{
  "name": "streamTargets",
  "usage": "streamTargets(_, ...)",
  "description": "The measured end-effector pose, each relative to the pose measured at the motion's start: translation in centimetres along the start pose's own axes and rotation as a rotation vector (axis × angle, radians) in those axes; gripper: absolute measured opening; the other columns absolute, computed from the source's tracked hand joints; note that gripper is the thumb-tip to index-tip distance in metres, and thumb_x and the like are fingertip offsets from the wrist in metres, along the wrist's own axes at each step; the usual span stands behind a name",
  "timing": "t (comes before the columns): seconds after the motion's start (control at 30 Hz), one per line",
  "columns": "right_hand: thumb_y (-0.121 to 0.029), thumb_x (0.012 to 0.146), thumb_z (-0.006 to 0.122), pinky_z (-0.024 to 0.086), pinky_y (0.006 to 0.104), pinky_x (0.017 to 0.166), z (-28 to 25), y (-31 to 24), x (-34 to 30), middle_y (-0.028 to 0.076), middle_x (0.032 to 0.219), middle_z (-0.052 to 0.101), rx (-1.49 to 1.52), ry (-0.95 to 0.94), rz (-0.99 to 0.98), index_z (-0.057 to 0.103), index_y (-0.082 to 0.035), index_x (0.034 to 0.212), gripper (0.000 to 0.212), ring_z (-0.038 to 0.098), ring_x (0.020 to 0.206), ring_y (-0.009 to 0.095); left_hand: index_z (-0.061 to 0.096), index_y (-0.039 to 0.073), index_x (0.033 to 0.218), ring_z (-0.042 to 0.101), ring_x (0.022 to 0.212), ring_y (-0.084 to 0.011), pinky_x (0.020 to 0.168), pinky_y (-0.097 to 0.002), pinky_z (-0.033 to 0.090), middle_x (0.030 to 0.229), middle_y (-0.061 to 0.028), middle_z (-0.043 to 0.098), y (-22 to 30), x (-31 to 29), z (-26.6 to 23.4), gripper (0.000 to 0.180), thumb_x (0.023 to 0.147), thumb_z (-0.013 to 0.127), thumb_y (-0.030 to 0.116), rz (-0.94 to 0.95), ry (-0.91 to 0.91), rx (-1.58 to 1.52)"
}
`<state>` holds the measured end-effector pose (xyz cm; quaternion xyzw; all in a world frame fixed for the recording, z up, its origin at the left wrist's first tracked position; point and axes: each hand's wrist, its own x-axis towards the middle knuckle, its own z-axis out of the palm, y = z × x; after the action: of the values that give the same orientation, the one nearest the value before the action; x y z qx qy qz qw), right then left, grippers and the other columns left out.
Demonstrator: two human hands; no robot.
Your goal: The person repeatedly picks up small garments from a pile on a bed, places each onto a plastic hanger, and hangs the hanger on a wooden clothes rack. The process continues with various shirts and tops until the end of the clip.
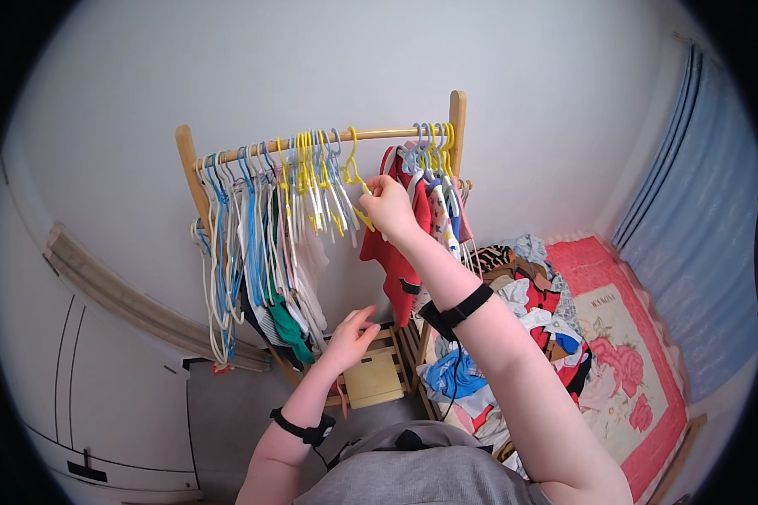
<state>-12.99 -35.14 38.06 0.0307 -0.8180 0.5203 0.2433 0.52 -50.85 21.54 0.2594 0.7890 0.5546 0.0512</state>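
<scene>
My right hand (386,204) is raised to the clothes rack and closed on a yellow clothes hanger (352,156), whose hook is at the wooden rail (379,134). No garment shows on this hanger. Lower down, my left hand (354,338) is held out with its fingers apart and nothing in it. Just right of my right hand hangs a red garment (392,273), with several small garments on blue and yellow hangers beside it. To the left, bare yellow and blue hangers (320,172) hang close together.
White and blue hangers (227,252) crowd the rack's left end, some bearing clothes, including a green garment (288,328). Below is a slatted wooden shelf with a beige board (374,380). A heap of clothes (531,311) lies on the red floral bed (619,353), near a blue curtain (699,227).
</scene>
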Motion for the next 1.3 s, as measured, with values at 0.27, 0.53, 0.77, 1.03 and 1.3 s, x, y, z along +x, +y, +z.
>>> streamTargets(0.27, -0.007, 0.078, 0.066, 0.053, 0.0347, 0.076, -5.9, -2.0, -1.5, 0.015, 0.096, 0.061, -0.265, 0.164, -0.241, 0.067, 0.0, 0.113, 0.036, 0.063, 0.08, 0.025, 0.047, -0.002, 0.138, 0.063, 0.11, -0.0245, 0.091, -0.0333, 0.052, 0.13, -0.0156, 0.053, -0.5, 0.6, -0.1, 0.045, 0.097, 0.057, 0.015, 0.009, -0.032, -0.027)
streamTargets(0.53, -0.007, 0.084, 0.067, 0.051, 0.0268, 0.07, -17.6, -0.5, -11.0, 0.006, 0.09, 0.064, -0.099, 0.048, -0.096, 0.068, 0.003, 0.109, 0.027, 0.062, 0.077, 0.012, 0.049, -0.001, 0.137, 0.062, 0.107, -0.0206, 0.089, -0.0305, 0.051, 0.128, -0.013, 0.056, -0.6, 2.2, 0.0, 0.042, 0.097, 0.058, 0.012, 0.058, 0.069, -0.099)
streamTargets(0.77, -0.008, 0.083, 0.073, 0.041, 0.0183, 0.052, -27.4, 4.8, -22.9, 0.001, 0.087, 0.066, 0.238, -0.054, 0.285, 0.072, 0.001, 0.101, 0.02, 0.054, 0.066, 0.004, 0.039, 0.005, 0.147, 0.051, 0.126, -0.0229, 0.097, -0.0356, 0.047, 0.143, -0.0123, 0.05, 0.7, 3.6, 2.3, 0.055, 0.107, 0.034, 0.043, -0.145, -0.014, -0.622)
streamTargets(1.03, -0.015, 0.085, 0.074, 0.042, 0.0206, 0.053, -27.5, 5.8, -29.5, 0.0, 0.085, 0.067, 0.208, -0.066, 0.491, 0.074, -0.001, 0.095, 0.018, 0.055, 0.067, 0.004, 0.043, 0.0, 0.141, 0.053, 0.124, -0.0238, 0.101, -0.0375, 0.044, 0.134, -0.0144, 0.054, 2.4, 4.3, 7.4, 0.054, 0.107, 0.035, 0.041, -0.195, -0.21, -0.958)
streamTargets(1.3, -0.022, 0.082, 0.078, 0.048, 0.029, 0.064, -26.5, 11.5, -33.7, 0.004, 0.075, 0.068, -0.13, -0.039, 0.534, 0.071, 0.001, 0.09, 0.025, 0.058, 0.068, 0.009, 0.048, 0.003, 0.137, 0.055, 0.121, -0.0189, 0.101, -0.0336, 0.044, 0.13, -0.0125, 0.057, 1.5, 3.6, 13.9, 0.041, 0.106, 0.044, 0.029, -0.272, -0.435, -0.832)
